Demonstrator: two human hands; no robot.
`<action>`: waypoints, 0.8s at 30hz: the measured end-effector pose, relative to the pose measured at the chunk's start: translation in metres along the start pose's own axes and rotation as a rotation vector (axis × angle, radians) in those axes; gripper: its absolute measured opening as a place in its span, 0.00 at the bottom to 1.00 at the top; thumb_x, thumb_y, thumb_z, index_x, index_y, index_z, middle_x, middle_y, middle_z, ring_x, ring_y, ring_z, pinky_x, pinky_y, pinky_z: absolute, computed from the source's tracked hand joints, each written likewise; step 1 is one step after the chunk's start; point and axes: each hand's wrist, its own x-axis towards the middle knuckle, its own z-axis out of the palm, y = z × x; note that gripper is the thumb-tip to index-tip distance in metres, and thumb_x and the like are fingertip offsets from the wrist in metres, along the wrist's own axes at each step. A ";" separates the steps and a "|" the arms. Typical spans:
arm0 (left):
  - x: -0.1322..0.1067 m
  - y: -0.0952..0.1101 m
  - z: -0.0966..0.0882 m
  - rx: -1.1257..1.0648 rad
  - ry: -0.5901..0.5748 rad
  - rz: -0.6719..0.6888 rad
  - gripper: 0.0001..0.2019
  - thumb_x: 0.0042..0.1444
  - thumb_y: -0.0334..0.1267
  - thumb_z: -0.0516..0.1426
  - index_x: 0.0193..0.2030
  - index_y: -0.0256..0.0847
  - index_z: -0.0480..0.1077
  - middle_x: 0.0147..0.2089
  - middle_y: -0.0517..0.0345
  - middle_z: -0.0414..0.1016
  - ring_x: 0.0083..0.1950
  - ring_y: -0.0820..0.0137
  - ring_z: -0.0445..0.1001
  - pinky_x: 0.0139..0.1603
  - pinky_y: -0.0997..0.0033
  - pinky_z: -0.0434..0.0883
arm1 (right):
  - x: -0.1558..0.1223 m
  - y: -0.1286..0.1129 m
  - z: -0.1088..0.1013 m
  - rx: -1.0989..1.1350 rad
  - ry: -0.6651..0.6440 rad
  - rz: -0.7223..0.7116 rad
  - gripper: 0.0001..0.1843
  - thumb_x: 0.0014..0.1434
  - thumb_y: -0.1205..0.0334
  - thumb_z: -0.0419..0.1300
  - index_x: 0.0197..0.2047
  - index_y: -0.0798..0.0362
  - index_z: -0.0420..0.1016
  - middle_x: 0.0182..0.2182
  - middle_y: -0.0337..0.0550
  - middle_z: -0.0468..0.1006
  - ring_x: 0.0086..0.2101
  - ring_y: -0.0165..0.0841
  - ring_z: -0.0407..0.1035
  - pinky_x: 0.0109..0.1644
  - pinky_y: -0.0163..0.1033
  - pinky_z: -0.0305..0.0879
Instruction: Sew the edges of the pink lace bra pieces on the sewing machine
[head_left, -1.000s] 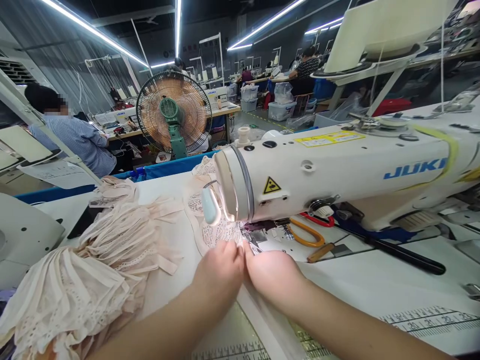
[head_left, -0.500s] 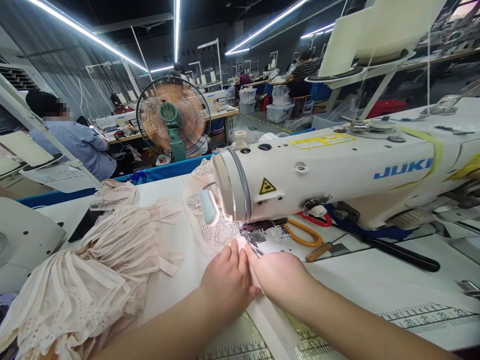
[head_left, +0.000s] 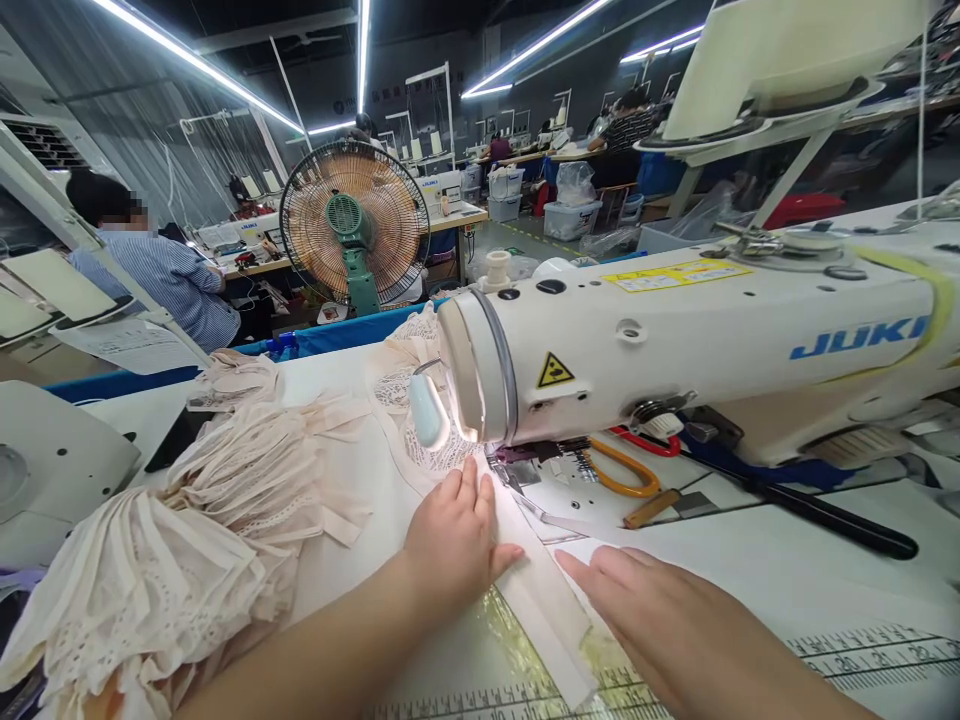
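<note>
My left hand lies flat on a pale beige fabric strip with lace, its fingers pointing at the needle area and its thumb stretched out across the strip. To the right, my right hand has its fingers extended, a fingertip by the strip's right edge; no object shows in its grasp. The lace piece runs under the head of the white sewing machine. From the presser foot, a narrow pale band reaches toward my right hand. The needle itself is hidden.
A heap of beige lace pieces lies at the left. Orange-handled scissors, a small wooden-handled tool and a black bar lie under the machine arm. Beyond the table stand a fan and a seated co-worker.
My right hand has moved away from the presser foot, to the right and toward me. My left hand stays on the fabric, and the view has shifted slightly left.
</note>
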 end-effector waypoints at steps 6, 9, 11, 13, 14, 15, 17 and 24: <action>-0.002 0.007 -0.014 -0.091 0.022 -0.016 0.34 0.53 0.56 0.55 0.55 0.27 0.63 0.52 0.38 0.68 0.50 0.55 0.66 0.49 0.59 0.65 | -0.006 0.004 0.002 0.062 0.070 -0.055 0.31 0.42 0.80 0.49 0.47 0.43 0.67 0.32 0.38 0.70 0.33 0.33 0.65 0.32 0.34 0.58; -0.007 0.014 -0.022 -0.133 -0.004 0.135 0.20 0.53 0.51 0.58 0.41 0.33 0.70 0.35 0.51 0.69 0.39 0.62 0.67 0.38 0.64 0.67 | -0.007 0.004 0.002 0.091 0.079 -0.053 0.31 0.39 0.81 0.49 0.44 0.43 0.68 0.32 0.39 0.69 0.33 0.33 0.64 0.33 0.34 0.57; -0.011 0.019 -0.025 -0.159 -0.034 0.279 0.16 0.54 0.50 0.57 0.35 0.36 0.69 0.31 0.57 0.66 0.34 0.66 0.66 0.35 0.66 0.66 | -0.009 0.004 0.002 0.104 0.056 -0.064 0.29 0.39 0.80 0.50 0.41 0.43 0.69 0.33 0.39 0.69 0.33 0.33 0.64 0.33 0.34 0.57; -0.014 0.024 -0.026 -0.168 -0.063 0.381 0.17 0.55 0.52 0.55 0.36 0.37 0.69 0.31 0.58 0.65 0.32 0.68 0.65 0.34 0.67 0.65 | -0.011 0.004 0.003 0.107 0.031 -0.078 0.27 0.40 0.80 0.49 0.40 0.44 0.69 0.34 0.40 0.69 0.34 0.34 0.64 0.34 0.35 0.58; -0.015 0.025 -0.026 -0.163 -0.076 0.410 0.18 0.55 0.53 0.54 0.37 0.38 0.69 0.31 0.58 0.65 0.32 0.68 0.65 0.34 0.67 0.64 | -0.012 0.003 0.003 0.110 0.024 -0.078 0.26 0.41 0.80 0.49 0.40 0.44 0.69 0.34 0.40 0.69 0.34 0.34 0.64 0.34 0.36 0.58; -0.015 0.025 -0.026 -0.153 -0.088 0.426 0.18 0.56 0.54 0.53 0.37 0.38 0.69 0.31 0.58 0.65 0.32 0.68 0.65 0.34 0.66 0.64 | -0.012 0.003 0.003 0.114 0.017 -0.076 0.26 0.41 0.80 0.49 0.39 0.44 0.69 0.34 0.40 0.69 0.35 0.35 0.64 0.34 0.36 0.58; -0.015 0.024 -0.026 -0.128 -0.103 0.428 0.18 0.57 0.54 0.52 0.38 0.38 0.68 0.31 0.58 0.65 0.33 0.67 0.65 0.35 0.65 0.63 | -0.012 0.002 0.003 0.128 0.009 -0.064 0.25 0.41 0.80 0.49 0.38 0.44 0.69 0.34 0.40 0.69 0.35 0.34 0.63 0.35 0.36 0.58; -0.013 0.010 -0.028 -0.084 -0.007 0.428 0.09 0.57 0.43 0.53 0.36 0.39 0.67 0.31 0.59 0.65 0.31 0.69 0.63 0.39 0.61 0.61 | 0.001 0.004 0.007 0.102 0.012 -0.091 0.25 0.40 0.80 0.49 0.39 0.46 0.70 0.33 0.40 0.67 0.33 0.33 0.61 0.33 0.35 0.55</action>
